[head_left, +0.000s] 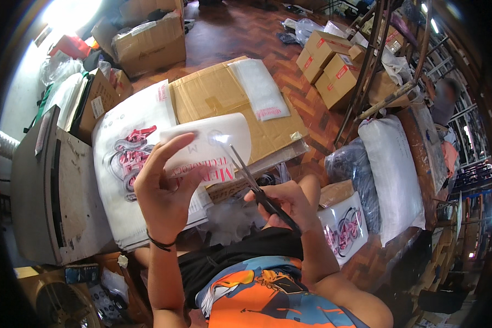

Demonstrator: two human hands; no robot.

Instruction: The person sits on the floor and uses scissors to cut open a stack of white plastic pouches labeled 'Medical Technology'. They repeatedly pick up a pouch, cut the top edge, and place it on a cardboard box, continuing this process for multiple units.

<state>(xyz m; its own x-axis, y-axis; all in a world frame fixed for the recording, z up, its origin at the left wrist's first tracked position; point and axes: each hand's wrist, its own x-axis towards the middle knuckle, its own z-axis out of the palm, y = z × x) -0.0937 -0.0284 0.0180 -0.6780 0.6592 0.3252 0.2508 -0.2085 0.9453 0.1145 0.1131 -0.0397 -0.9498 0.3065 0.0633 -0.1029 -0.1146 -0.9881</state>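
Note:
My left hand (pixel 167 191) pinches a translucent white plastic sheet (pixel 194 145) with red lettering between thumb and fingers, and the sheet's far edge curls over. Gripped in my right hand (pixel 292 199) is a pair of scissors (pixel 269 203) with dark handles. Its narrow blades point up and left, close to the sheet's right edge; whether they touch it I cannot tell. Below the hands, a stack of white printed plastic sheets (pixel 112 191) lies at the left. Beside it is a flat brown cardboard piece (pixel 202 90), with a folded white plastic bag (pixel 262 90) on its right part.
Taped cardboard boxes (pixel 339 79) stand at the far right near metal rails. A large open carton (pixel 150 52) is at the back left, a grey cabinet (pixel 79 191) at the left. To my right lie a long white wrapped bundle (pixel 391 175) and another printed sheet (pixel 344 229).

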